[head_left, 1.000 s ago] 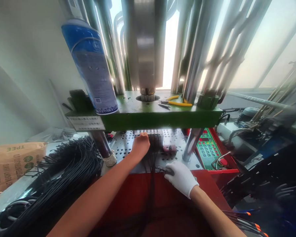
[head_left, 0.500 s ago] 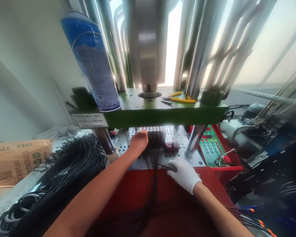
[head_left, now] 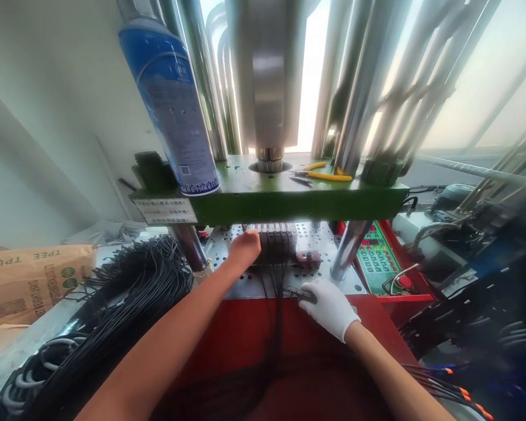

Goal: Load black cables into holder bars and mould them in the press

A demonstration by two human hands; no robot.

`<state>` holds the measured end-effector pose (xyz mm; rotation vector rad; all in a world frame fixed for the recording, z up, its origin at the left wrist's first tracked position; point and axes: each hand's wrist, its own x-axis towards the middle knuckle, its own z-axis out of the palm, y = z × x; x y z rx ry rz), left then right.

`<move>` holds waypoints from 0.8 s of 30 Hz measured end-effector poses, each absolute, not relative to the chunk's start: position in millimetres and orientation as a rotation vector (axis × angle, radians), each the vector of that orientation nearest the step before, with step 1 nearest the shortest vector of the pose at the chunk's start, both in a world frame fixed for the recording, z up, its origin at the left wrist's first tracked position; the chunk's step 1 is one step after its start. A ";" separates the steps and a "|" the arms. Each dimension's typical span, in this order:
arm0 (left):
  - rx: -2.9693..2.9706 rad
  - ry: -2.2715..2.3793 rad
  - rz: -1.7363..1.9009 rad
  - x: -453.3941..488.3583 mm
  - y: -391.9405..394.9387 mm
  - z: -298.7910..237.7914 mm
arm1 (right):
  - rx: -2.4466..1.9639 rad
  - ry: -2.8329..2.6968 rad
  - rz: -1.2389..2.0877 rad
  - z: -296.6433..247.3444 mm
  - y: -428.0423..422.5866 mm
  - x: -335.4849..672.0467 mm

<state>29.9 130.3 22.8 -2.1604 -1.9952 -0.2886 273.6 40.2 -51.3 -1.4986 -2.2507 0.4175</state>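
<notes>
Under the green press plate (head_left: 289,206), a metal mold block (head_left: 279,237) sits on a perforated steel bed (head_left: 313,280). Black cables (head_left: 277,304) run from the mold's front down over the red machine edge. My bare left hand (head_left: 244,248) is closed at the left side of the mold; what its fingers grip, if anything, is hidden. White-gloved, my right hand (head_left: 329,307) rests near the bed's front edge, closed on a small dark tool (head_left: 305,294) whose metal end points left toward the cables. The tool's exact kind is unclear.
A blue spray can (head_left: 170,108) and yellow-handled pliers (head_left: 324,173) stand and lie on the green plate. Thick bundles of black cable (head_left: 135,298) lie at left beside a brown paper sack (head_left: 35,283). A control panel (head_left: 379,257) with a red button is at right.
The view has shifted slightly, moving the press a little to the right in the picture. My left hand sits slightly farther left against the mold. My right hand keeps its hold on the tool.
</notes>
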 end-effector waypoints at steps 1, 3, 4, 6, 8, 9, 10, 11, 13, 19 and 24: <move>-2.171 -1.972 -0.310 35.3 129.0 25.8 | -1.494 -2.250 0.415 -51.1 40.3 273.1; -2.212 -1.910 -0.348 53.2 126.4 28.4 | -1.487 -2.247 0.407 -50.8 40.5 272.1; -2.242 -1.878 -0.358 64.9 125.4 27.9 | -1.483 -2.245 0.402 -50.7 40.6 271.7; -2.296 -1.840 -0.357 89.4 124.8 23.4 | -1.479 -2.241 0.389 -50.9 40.8 271.2; -2.309 -1.854 -0.336 110.4 126.4 16.7 | -1.481 -2.236 0.379 -51.0 40.7 271.4; -2.302 -1.874 -0.323 118.2 127.8 13.4 | -1.483 -2.231 0.377 -51.0 40.7 271.8; -2.291 -1.896 -0.308 124.0 129.5 10.4 | -1.485 -2.226 0.378 -50.9 40.6 272.2; -2.281 -1.914 -0.294 127.8 131.3 8.0 | -1.485 -2.221 0.382 -50.7 40.7 272.7; -2.273 -1.933 -0.266 131.2 134.8 5.0 | -1.479 -2.211 0.401 -50.1 41.1 273.8; -2.284 -1.945 -0.201 130.0 142.3 5.6 | -1.438 -2.140 0.520 -51.7 44.0 275.5; -2.315 -1.920 -0.210 128.2 141.5 18.9 | -1.397 -1.974 0.642 -53.4 44.9 275.6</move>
